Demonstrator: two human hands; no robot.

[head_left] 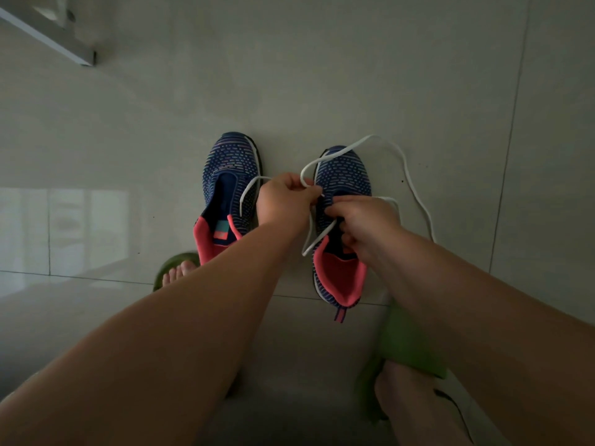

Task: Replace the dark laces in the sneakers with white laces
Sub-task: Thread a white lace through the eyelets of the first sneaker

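Open tiled floor [322,75] beyond both sneaker toes; gap between left sneaker [230,175] and right sneaker [343,181] crossed by white lace [415,185].

No text, number or brand can be read anywhere. The left sneaker [230,188] carries a teal and pink insole label [222,232]. Its marking is too small and dim to make out.

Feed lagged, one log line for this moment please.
stage: lacing right-side blue knit sneaker | left hand: pinches white flat lace | right hand: grips lace at eyelets | left-side sneaker: unlaced
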